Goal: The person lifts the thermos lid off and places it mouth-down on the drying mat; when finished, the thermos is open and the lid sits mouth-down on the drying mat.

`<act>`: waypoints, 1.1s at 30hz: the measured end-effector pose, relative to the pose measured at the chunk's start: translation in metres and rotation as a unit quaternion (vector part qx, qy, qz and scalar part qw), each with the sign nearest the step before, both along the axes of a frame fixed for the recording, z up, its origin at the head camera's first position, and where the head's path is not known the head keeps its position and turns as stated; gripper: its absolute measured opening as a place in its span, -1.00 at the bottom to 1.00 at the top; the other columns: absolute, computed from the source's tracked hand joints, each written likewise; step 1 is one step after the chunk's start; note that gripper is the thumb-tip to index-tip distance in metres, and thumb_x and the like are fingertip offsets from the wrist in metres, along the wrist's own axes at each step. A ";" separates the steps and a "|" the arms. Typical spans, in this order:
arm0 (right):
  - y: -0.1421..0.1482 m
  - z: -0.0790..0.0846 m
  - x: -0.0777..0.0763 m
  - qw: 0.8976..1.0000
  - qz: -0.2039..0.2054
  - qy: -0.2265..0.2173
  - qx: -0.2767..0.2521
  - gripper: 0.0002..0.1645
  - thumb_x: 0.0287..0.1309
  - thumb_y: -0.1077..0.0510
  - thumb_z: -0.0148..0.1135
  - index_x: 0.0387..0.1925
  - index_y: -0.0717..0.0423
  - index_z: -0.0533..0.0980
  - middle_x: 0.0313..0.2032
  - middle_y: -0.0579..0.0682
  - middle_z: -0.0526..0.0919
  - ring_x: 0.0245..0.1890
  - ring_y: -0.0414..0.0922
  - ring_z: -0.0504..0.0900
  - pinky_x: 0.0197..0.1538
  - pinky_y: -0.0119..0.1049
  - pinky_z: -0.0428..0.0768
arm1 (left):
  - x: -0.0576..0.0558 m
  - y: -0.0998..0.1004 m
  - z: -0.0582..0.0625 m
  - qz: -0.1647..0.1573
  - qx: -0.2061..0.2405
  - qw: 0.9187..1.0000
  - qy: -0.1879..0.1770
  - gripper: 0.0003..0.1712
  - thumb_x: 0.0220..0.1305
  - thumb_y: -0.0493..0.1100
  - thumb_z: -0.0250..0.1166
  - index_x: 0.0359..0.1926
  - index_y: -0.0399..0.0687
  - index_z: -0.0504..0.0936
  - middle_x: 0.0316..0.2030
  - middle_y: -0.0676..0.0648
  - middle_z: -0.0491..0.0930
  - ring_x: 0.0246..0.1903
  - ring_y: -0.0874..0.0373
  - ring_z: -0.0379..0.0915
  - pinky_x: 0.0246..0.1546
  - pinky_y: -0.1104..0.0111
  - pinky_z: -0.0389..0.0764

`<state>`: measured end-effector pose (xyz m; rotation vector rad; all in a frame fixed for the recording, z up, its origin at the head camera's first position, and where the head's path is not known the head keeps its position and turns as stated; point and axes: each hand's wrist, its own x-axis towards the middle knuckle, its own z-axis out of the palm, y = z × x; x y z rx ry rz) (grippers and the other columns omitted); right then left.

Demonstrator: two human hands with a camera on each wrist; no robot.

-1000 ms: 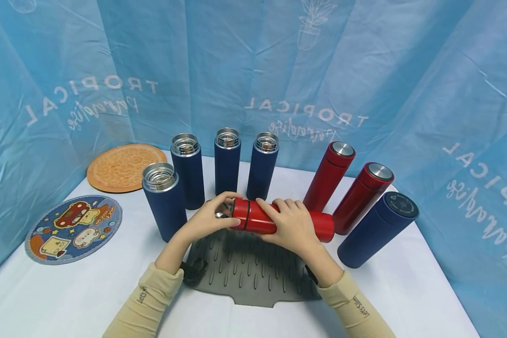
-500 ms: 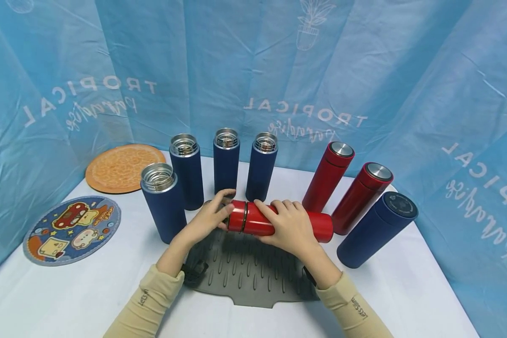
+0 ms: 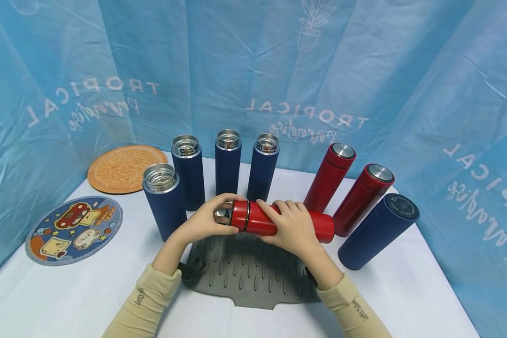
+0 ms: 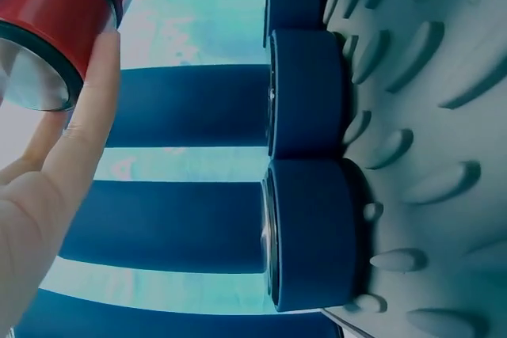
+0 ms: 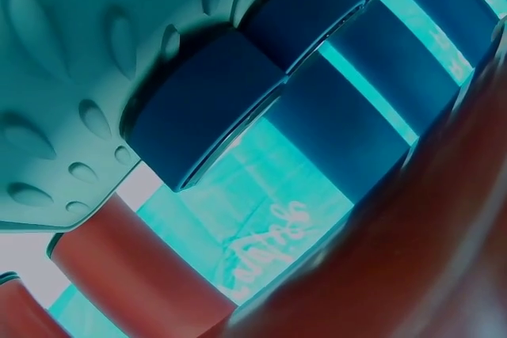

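Note:
My right hand (image 3: 293, 226) grips the body of a red thermos flask (image 3: 321, 225) and holds it lying sideways over a grey ridged mat (image 3: 253, 281). Thumb and fingertips of my left hand (image 3: 204, 220) pinch the flask's red lid (image 3: 238, 216) at its left end. A dark ring shows at the seam between lid and body. In the left wrist view, fingers (image 4: 91, 108) lie along the red lid (image 4: 47, 13), whose end is silver. The flask's red body (image 5: 412, 259) fills the lower right of the right wrist view.
Several blue flasks (image 3: 162, 206) stand lidless behind the mat, with blue lids (image 4: 313, 235) on the mat's far edge. Right stand two red flasks (image 3: 327, 178) and a lidded blue flask (image 3: 376, 232). Left lie an orange round mat (image 3: 124, 166) and a cartoon mat (image 3: 73, 230).
Half a second ago my left fingers were loosened and drawn back around the lid's end; now they pinch the lid again. My right hand holds the flask in the same place.

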<state>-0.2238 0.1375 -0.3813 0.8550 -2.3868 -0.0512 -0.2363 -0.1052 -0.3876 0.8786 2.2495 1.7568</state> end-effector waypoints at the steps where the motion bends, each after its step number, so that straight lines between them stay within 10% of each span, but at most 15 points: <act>1: 0.000 -0.001 0.000 1.000 0.001 0.001 -0.003 -0.01 -0.41 -0.30 0.46 0.19 -0.15 0.36 -0.21 0.05 0.61 -0.28 -0.01 0.60 -0.18 -0.12 0.55 | 0.001 0.000 0.000 0.002 0.000 1.000 -0.007 -0.28 0.01 -0.27 0.38 0.22 -0.09 0.31 0.12 -0.19 0.34 0.07 -0.14 0.33 -0.15 0.22 0.59; 23: 0.001 0.000 0.000 0.998 -0.004 0.037 -0.043 -0.01 -0.47 -0.21 0.52 0.15 -0.14 0.38 -0.19 0.07 0.58 -0.24 0.01 0.56 -0.14 -0.09 0.50 | 0.002 0.002 0.009 0.141 -0.028 0.982 -0.120 -0.44 0.33 0.17 0.01 0.07 -0.20 0.43 -0.21 -0.28 0.57 -0.45 0.01 0.62 -0.41 0.19 0.64; 33: 0.017 0.013 -0.005 0.985 -0.052 0.045 -0.156 -0.06 -0.42 -0.18 0.51 0.13 -0.09 0.39 -0.21 0.11 0.57 -0.30 0.05 0.56 -0.25 -0.07 0.51 | 0.014 -0.003 0.020 0.175 -0.204 0.963 0.010 -0.34 0.01 0.11 0.37 0.16 0.06 0.47 -0.14 -0.18 0.45 -0.21 -0.01 0.45 -0.37 0.23 0.59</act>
